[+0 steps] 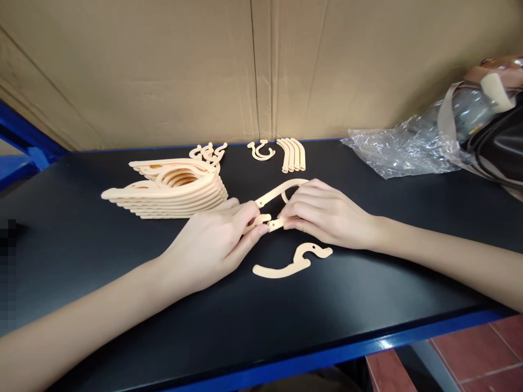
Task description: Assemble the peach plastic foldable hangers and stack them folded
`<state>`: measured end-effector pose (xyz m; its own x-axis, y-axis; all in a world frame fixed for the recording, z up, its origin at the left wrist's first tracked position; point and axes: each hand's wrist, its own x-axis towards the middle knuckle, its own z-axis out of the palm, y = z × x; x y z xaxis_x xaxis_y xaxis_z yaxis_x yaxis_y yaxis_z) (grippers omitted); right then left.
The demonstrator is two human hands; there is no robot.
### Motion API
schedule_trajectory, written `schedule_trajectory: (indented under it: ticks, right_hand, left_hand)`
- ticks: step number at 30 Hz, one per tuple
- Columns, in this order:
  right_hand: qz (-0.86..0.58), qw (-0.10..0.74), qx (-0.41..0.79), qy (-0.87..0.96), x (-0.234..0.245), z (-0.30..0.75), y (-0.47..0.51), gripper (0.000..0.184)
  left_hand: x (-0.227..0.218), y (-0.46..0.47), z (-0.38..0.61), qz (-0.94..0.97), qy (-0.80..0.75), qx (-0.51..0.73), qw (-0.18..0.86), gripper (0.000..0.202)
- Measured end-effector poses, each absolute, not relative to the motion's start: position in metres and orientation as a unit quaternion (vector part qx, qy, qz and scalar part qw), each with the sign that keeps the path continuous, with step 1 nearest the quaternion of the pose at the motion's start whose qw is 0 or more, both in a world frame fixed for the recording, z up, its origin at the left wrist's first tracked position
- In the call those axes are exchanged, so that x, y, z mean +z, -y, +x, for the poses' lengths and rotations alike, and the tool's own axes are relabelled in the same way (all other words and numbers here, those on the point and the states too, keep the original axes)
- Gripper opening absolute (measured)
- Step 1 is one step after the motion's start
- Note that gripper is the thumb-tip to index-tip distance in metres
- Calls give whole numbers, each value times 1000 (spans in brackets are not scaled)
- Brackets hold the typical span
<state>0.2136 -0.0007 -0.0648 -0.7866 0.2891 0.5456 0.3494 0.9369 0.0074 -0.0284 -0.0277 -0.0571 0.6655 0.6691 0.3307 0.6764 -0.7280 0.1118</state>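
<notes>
My left hand (214,239) is closed, pinching a cream plastic hanger piece (262,219) whose rounded end pokes out past my fingertips. Close beside it, my right hand (333,215) is closed on another cream hanger piece (275,224) with a small hole near its end. The two ends nearly meet; whether they touch I cannot tell. A curved hanger arm (278,190) extends from under my right hand, its far part hidden by the fingers. In front of both hands, a loose hanger hook piece (281,271) with a curved tail lies flat on the black table (196,332).
Behind my left hand rises a stack of cream hangers (175,190). Several small hooks (208,154), more hooks (262,151) and a row of curved arms (291,155) lie along the back. Clear plastic wrap (400,147) and a dark bag (494,141) occupy the right. A cardboard wall (183,71) stands behind.
</notes>
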Motion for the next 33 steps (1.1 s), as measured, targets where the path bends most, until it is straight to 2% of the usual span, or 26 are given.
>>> schedule_trajectory:
  ticks: [14,24,33]
  right_hand:
    - [-160,282,-76,943,-63,214,4,20]
    - [-149,256,-137,945,-62,211,6,25]
    - [-142,255,-131,948,-65,211,5,24]
  left_hand:
    - [-52,30,-27,-907,369,-185,-81,33]
    - [-53,29,-25,-927,348,-139,13,44]
    - [-56,28,-25,-934,293,-127,157,49]
